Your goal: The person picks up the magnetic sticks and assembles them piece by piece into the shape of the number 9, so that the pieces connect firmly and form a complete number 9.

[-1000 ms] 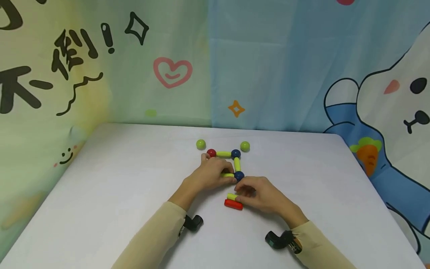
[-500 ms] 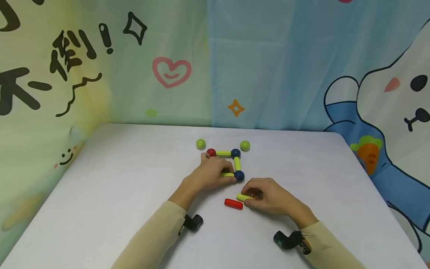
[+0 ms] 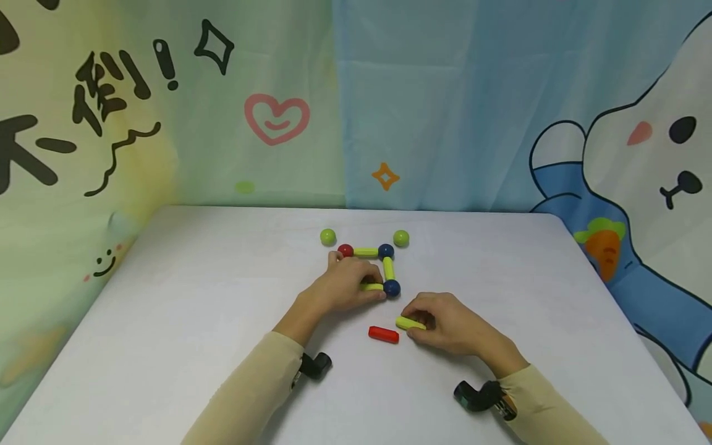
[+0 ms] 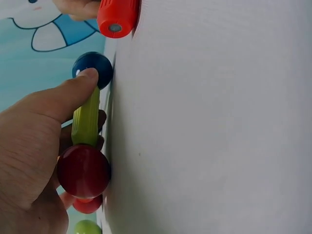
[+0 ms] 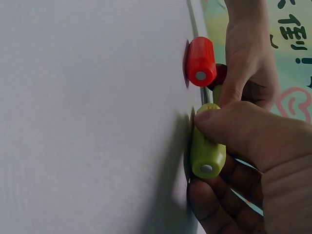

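Fingers of the right hand point(image 3: 447, 322) pinch a yellow-green plastic rod point(image 3: 410, 323) near a loose red plastic rod point(image 3: 383, 334), the left hand point(image 3: 346, 284) grips a red-and-blue-balled rod frame point(image 3: 388, 268), three sides seemingly joined (the fourth's hidden), and two glossy green balls point(image 3: 328, 237) lie unattached.

Right grip point(image 3: 452, 327) has room rightward; 1 red rod point(image 3: 384, 334) blocks leftward.

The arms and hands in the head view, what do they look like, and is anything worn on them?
The left hand and right hand are bare, without gloves. Both arms have plain beige long sleeves. At each wrist sits a small black device, rounded and bent like an elbow. No cables show.
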A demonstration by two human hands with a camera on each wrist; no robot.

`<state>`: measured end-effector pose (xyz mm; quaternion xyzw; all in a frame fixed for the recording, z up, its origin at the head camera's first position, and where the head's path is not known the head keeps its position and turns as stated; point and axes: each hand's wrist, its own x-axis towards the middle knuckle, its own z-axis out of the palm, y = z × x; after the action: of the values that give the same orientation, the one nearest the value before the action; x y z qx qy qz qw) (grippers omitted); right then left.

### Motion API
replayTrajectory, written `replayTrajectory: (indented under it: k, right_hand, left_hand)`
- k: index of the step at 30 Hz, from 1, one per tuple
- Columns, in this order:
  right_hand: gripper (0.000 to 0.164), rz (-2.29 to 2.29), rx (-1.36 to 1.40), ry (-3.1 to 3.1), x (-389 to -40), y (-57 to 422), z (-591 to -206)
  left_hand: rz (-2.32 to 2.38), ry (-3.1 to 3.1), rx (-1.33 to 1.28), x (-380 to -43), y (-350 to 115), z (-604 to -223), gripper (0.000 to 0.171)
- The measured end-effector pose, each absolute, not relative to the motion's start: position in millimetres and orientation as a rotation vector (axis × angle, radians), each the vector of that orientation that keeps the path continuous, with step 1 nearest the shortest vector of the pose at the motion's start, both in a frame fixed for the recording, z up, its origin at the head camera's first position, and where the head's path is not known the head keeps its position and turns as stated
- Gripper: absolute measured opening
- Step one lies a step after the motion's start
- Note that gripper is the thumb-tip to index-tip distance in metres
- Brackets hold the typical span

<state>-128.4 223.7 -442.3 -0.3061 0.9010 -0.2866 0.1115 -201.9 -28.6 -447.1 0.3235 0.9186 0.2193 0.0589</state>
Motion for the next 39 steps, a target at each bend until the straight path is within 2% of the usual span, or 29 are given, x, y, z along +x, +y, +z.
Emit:
replayTrajectory:
  k: [8,15,26,39]
  right_hand:
    - [0.022,-0.869,-0.831,2.702,-128.8,223.5,-443.3]
    - [0.03,-0.922,-0.789,2.746,-129.5,221.0,-445.1]
    - [0.019,-0.974,-0.673,2.789,-129.9,213.9,-445.5]
    - [0.021,-1.035,-0.512,2.772,-130.8,204.6,-446.5]
  left_hand:
    - [0.676,2.811,0.975,-202.1,-39.9,-445.6,0.025]
    - [0.683,2.862,0.94,-202.2,-50.0,-447.6,0.029]
    - [0.707,2.871,0.907,-201.4,-64.9,-447.4,0.03]
    - [0.789,2.843,0.884,-199.7,-77.7,-448.1,0.03]
